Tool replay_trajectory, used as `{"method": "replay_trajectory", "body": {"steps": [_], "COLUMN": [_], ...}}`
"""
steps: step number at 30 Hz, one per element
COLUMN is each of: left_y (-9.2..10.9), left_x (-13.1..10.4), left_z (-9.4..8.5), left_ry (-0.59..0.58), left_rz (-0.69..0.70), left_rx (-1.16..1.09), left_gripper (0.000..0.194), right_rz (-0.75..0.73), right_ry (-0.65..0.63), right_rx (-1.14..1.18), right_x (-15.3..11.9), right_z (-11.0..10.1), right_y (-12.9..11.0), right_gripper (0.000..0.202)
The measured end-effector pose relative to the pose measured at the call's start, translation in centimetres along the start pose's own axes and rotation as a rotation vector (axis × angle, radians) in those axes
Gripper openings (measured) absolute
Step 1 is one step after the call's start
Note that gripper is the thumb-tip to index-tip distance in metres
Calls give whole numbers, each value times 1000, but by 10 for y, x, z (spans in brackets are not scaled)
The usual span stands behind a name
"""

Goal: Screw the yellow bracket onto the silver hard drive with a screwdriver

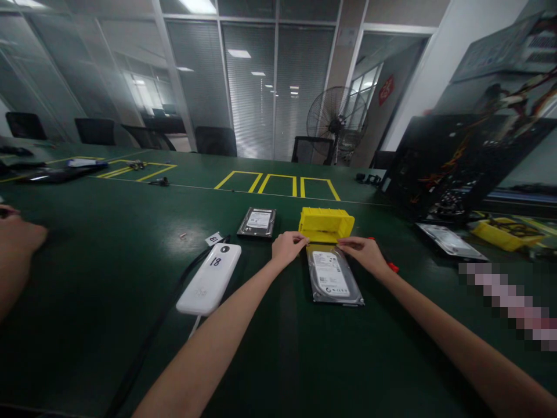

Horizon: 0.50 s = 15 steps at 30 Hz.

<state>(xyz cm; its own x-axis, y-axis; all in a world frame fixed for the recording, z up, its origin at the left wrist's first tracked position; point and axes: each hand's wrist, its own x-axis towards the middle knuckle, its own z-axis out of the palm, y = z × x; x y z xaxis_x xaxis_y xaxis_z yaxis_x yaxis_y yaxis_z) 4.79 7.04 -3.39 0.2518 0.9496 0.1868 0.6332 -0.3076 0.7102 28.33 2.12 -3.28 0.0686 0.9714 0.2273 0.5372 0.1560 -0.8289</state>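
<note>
A silver hard drive (pixel 331 276) with a white label lies flat on the green table, its far edge by a yellow plastic bin (pixel 326 223) tipped with its opening toward me. My left hand (pixel 288 247) is closed in a pinch at the drive's far left corner, near the bin's lower edge. At the far right corner, my right hand (pixel 363 253) has its fingers pressed together. What either pinch holds is too small to make out. A second hard drive (pixel 257 223) lies left of the bin.
A white power bank (pixel 210 278) marked 18 lies left, beside a black cable (pixel 161 319). Another person's hand (pixel 21 232) is at the far left. Right stand an open computer case (pixel 435 157), another drive (pixel 451 241) and a yellow bin of cables (pixel 507 233). Red-handled tool (pixel 393 267) behind my right wrist.
</note>
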Motion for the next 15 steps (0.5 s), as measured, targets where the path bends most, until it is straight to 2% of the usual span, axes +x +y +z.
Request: {"method": "replay_trajectory", "body": {"steps": [2, 5, 15], "left_y": [-1, -1, -1], "left_x": [0, 0, 0], "left_z": [0, 0, 0], "left_ry": [1, -2, 1], "left_rz": [3, 8, 3], "left_rx": [-8, -18, -23], "left_gripper": [24, 24, 24], "right_rz": [57, 59, 36], "right_ry": [-47, -85, 15], "right_rx": [40, 60, 40], "right_x": [0, -2, -5], "right_z": [-3, -7, 1], "right_y": [-1, -1, -6], "right_gripper": [33, 33, 36]}}
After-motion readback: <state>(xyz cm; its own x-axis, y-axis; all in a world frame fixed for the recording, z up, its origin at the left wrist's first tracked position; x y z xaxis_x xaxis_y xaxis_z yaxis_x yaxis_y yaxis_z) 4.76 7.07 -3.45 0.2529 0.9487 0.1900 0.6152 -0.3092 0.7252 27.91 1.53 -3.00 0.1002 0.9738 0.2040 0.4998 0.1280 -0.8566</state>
